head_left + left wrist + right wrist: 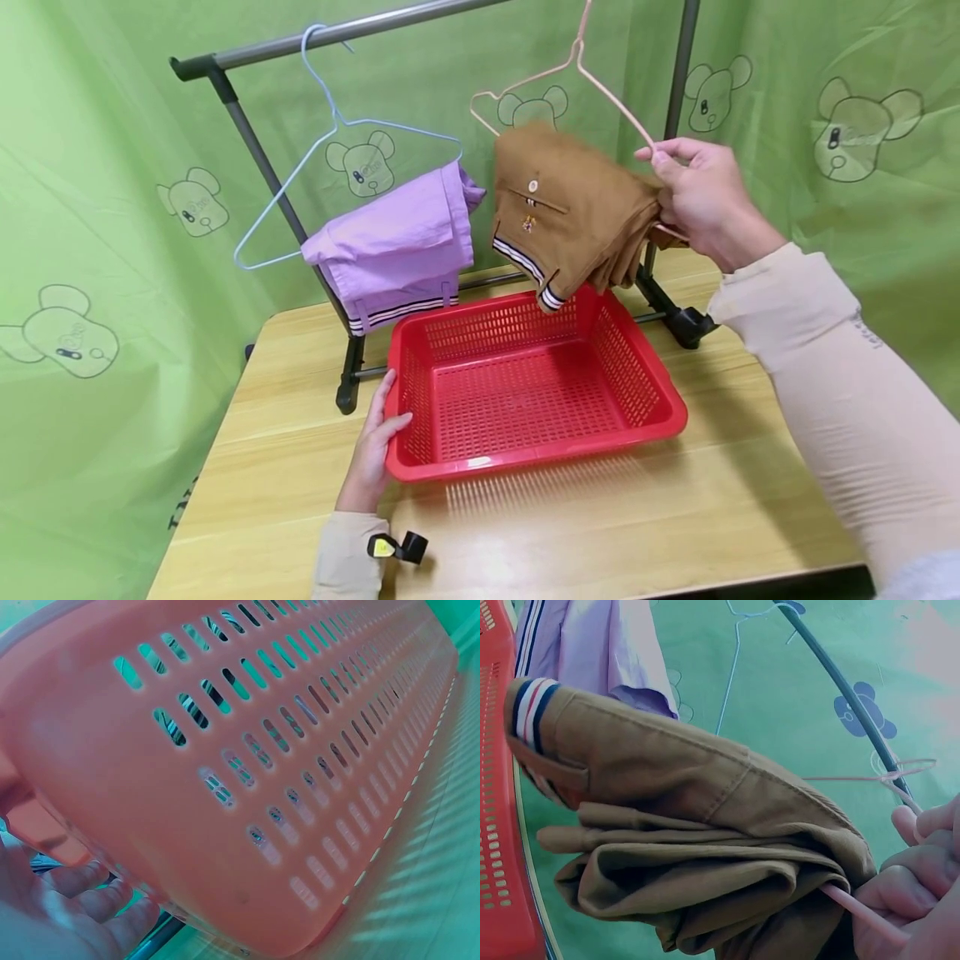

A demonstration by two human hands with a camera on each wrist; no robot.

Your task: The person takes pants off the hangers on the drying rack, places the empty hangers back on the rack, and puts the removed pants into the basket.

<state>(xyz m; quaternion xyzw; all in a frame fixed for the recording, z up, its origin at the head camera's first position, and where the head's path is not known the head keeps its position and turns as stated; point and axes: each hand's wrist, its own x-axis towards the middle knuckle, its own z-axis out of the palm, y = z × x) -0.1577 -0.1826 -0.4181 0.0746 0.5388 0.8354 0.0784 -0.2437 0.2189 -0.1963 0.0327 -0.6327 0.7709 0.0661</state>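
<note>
My right hand (705,196) pinches the right corner of a pink hanger (615,100) between thumb and fingertips. Brown trousers (570,200) with a striped waistband hang folded over its lower bar. In the right wrist view the folds of the brown trousers (682,855) bunch up beside the fingers, and the pink bar comes out of them. My left hand (371,458) grips the left end of a red perforated basket (536,458), thumb over the rim and fingers along the outside. The left wrist view has those fingers (101,900) against the end wall of the basket (180,847).
Lilac trousers (401,233) hang on a blue hanger (277,200) from the rack's top rail (390,23), left of the brown pair. The rack's black feet (686,327) stand on the wooden table (285,467) behind the basket. A green printed curtain (90,208) surrounds the table.
</note>
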